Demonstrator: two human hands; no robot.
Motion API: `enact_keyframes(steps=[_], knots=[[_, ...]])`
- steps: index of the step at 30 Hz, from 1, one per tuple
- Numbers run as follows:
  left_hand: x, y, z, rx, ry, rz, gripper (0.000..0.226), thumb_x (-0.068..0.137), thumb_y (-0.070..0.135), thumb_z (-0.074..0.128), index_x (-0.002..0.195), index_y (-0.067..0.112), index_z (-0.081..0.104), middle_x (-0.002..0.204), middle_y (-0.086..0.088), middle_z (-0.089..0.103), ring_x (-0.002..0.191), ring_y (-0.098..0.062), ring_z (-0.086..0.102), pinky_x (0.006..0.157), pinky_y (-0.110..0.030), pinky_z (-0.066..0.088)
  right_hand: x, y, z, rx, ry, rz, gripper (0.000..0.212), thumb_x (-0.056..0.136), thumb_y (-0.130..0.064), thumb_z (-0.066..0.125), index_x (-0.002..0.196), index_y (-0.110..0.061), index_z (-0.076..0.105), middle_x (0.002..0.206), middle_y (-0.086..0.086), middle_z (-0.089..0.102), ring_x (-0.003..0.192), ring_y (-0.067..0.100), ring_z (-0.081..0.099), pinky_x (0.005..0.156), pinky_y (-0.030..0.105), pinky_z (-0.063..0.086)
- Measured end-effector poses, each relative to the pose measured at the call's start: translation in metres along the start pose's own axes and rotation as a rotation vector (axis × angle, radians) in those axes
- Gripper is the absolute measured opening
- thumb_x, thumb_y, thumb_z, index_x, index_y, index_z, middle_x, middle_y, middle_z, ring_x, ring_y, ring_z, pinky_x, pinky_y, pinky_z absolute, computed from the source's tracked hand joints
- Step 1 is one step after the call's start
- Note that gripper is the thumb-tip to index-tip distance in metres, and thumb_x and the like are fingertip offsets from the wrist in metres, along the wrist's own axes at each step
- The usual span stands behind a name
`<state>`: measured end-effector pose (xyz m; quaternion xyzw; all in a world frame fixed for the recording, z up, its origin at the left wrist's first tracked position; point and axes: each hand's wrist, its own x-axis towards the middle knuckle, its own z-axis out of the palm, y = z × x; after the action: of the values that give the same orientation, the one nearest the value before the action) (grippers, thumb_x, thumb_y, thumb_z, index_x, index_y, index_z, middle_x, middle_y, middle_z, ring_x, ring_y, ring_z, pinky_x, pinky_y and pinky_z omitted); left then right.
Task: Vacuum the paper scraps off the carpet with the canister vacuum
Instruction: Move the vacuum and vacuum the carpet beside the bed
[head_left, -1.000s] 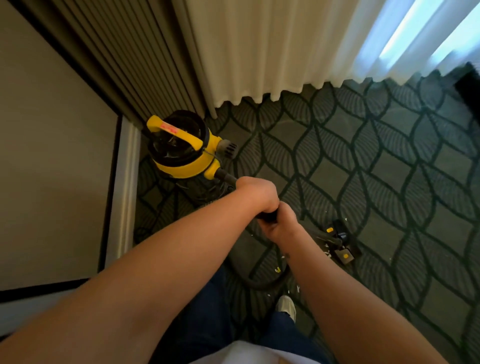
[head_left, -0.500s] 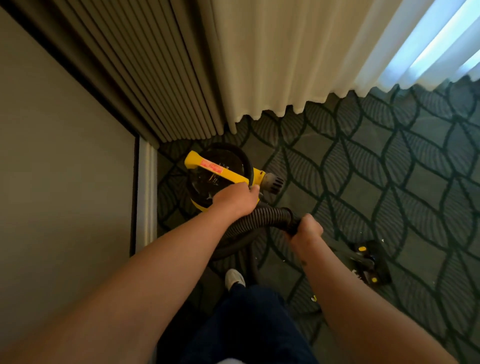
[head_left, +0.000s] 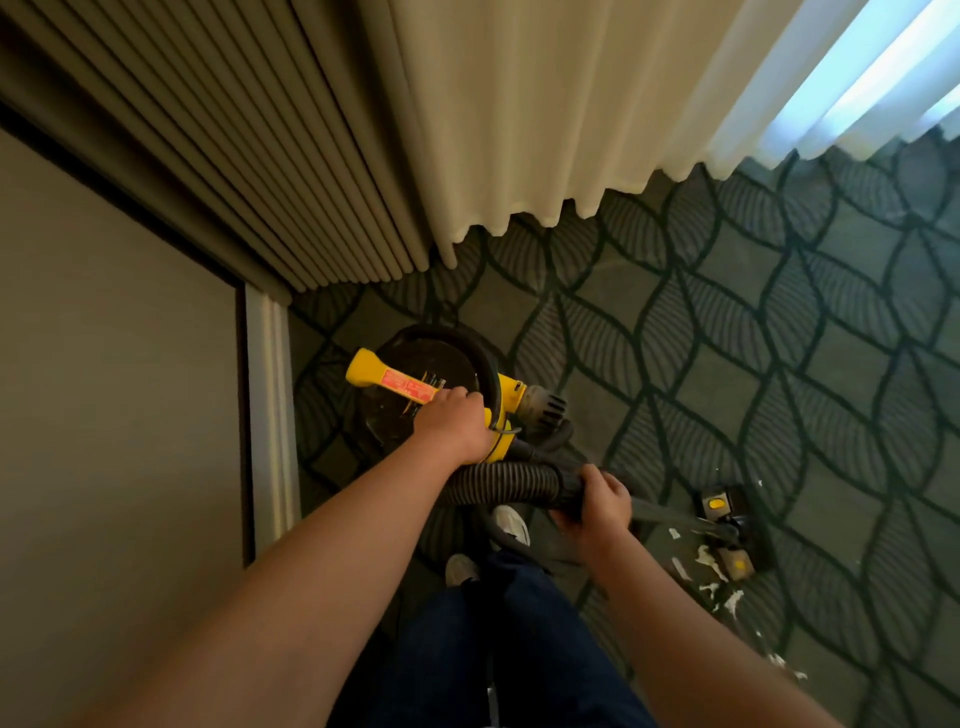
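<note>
The yellow-and-black canister vacuum (head_left: 415, 374) stands on the patterned carpet (head_left: 779, 338) near the wall corner. My left hand (head_left: 454, 423) grips its yellow carry handle (head_left: 384, 382). My right hand (head_left: 597, 501) holds the dark wand where the ribbed black hose (head_left: 504, 480) joins it. The wand runs right to the black floor head (head_left: 730, 530) with yellow buttons. White paper scraps (head_left: 714, 577) lie on the carpet beside and below the floor head.
A beige wall panel with a white trim (head_left: 270, 415) closes off the left. Grey pleated drapes (head_left: 270, 182) and a cream sheer curtain (head_left: 545, 104) hang to the floor behind the vacuum. My shoes (head_left: 511, 525) and jeans stand just below the hose.
My left hand left the wand and took hold of the canister's yellow handle. The view shifted, so the canister sits closer to me and more scraps show by the floor head.
</note>
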<state>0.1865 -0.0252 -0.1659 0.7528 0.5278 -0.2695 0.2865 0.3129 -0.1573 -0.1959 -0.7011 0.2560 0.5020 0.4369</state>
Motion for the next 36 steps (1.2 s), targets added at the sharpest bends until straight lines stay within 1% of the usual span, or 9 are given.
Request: enact_keyframes(steps=[2, 10, 15, 18, 21, 24, 30, 33, 36], knots=[[0.012, -0.002, -0.002, 0.027, -0.053, -0.019, 0.051, 0.091, 0.040, 0.053, 0.134, 0.013, 0.047, 0.139, -0.009, 0.047, 0.129, -0.030, 0.043, 0.102, -0.043, 0.040, 0.004, -0.007, 0.001, -0.008, 0.002, -0.011, 0.048, 0.093, -0.008, 0.059, 0.139, -0.012, 0.043, 0.125, 0.023, 0.054, 0.085, 0.031, 0.060, 0.038, 0.028, 0.051], [0.040, -0.006, -0.016, 0.180, -0.170, -0.027, 0.054, 0.093, 0.035, 0.052, 0.140, 0.010, 0.042, 0.144, -0.014, 0.036, 0.131, -0.033, 0.038, 0.105, -0.043, 0.036, 0.015, -0.010, 0.027, 0.048, 0.084, 0.008, 0.044, 0.090, 0.000, 0.055, 0.132, -0.004, 0.047, 0.108, 0.020, 0.056, 0.072, 0.024, 0.058, 0.036, 0.024, 0.048], [0.061, -0.017, -0.011, 0.306, -0.220, 0.066, 0.055, 0.093, 0.038, 0.052, 0.140, 0.010, 0.042, 0.145, -0.012, 0.040, 0.135, -0.032, 0.034, 0.110, -0.043, 0.030, 0.026, -0.009, 0.033, 0.119, 0.159, 0.010, 0.049, 0.088, 0.002, 0.056, 0.135, -0.009, 0.048, 0.116, 0.020, 0.055, 0.075, 0.022, 0.057, 0.054, 0.031, 0.047], [0.073, -0.026, -0.009, 0.349, -0.275, 0.119, 0.055, 0.095, 0.047, 0.044, 0.138, 0.012, 0.045, 0.143, -0.012, 0.045, 0.132, -0.031, 0.041, 0.109, -0.044, 0.033, 0.030, -0.009, 0.038, 0.193, 0.175, -0.011, 0.070, 0.089, 0.001, 0.056, 0.150, -0.022, 0.032, 0.127, 0.017, 0.053, 0.082, 0.024, 0.059, 0.062, 0.036, 0.053], [0.084, -0.030, -0.010, 0.390, -0.337, 0.144, 0.057, 0.096, 0.054, 0.038, 0.135, 0.014, 0.050, 0.137, -0.010, 0.051, 0.125, -0.029, 0.048, 0.100, -0.043, 0.038, 0.038, -0.011, 0.038, 0.377, 0.252, 0.031, 0.076, 0.088, 0.001, 0.058, 0.151, -0.022, 0.022, 0.118, 0.018, 0.052, 0.084, 0.029, 0.064, 0.080, 0.045, 0.057], [0.091, -0.032, -0.015, 0.399, -0.379, 0.183, 0.054, 0.096, 0.055, 0.037, 0.128, 0.017, 0.056, 0.130, -0.006, 0.057, 0.118, -0.027, 0.053, 0.094, -0.039, 0.042, 0.050, -0.011, 0.028, 0.498, 0.223, 0.139, 0.048, 0.088, -0.009, 0.063, 0.132, 0.000, 0.047, 0.107, 0.020, 0.062, 0.074, 0.025, 0.062, 0.083, 0.041, 0.057], [0.095, -0.020, -0.020, 0.376, -0.404, 0.201, 0.054, 0.097, 0.056, 0.036, 0.134, 0.020, 0.052, 0.136, -0.005, 0.053, 0.122, -0.026, 0.050, 0.096, -0.042, 0.041, 0.055, -0.020, 0.010, 0.522, 0.183, 0.225, 0.007, 0.091, -0.008, 0.054, 0.097, -0.003, 0.055, 0.073, 0.008, 0.052, 0.059, 0.017, 0.051, 0.058, 0.028, 0.049], [0.102, -0.008, -0.020, 0.414, -0.375, 0.208, 0.057, 0.098, 0.056, 0.032, 0.141, 0.022, 0.045, 0.143, -0.005, 0.048, 0.130, -0.026, 0.046, 0.099, -0.041, 0.039, 0.053, -0.025, 0.004, 0.518, 0.206, 0.206, 0.015, 0.092, -0.004, 0.051, 0.077, -0.005, 0.050, 0.067, 0.008, 0.049, 0.056, 0.016, 0.048, 0.051, 0.029, 0.044], [0.108, 0.008, -0.027, 0.416, -0.364, 0.195, 0.057, 0.098, 0.056, 0.031, 0.142, 0.022, 0.044, 0.145, -0.005, 0.046, 0.131, -0.026, 0.045, 0.099, -0.041, 0.039, 0.051, -0.033, -0.002, 0.498, 0.219, 0.218, 0.016, 0.089, -0.006, 0.053, 0.074, -0.007, 0.048, 0.067, 0.008, 0.049, 0.056, 0.019, 0.048, 0.049, 0.032, 0.041]])
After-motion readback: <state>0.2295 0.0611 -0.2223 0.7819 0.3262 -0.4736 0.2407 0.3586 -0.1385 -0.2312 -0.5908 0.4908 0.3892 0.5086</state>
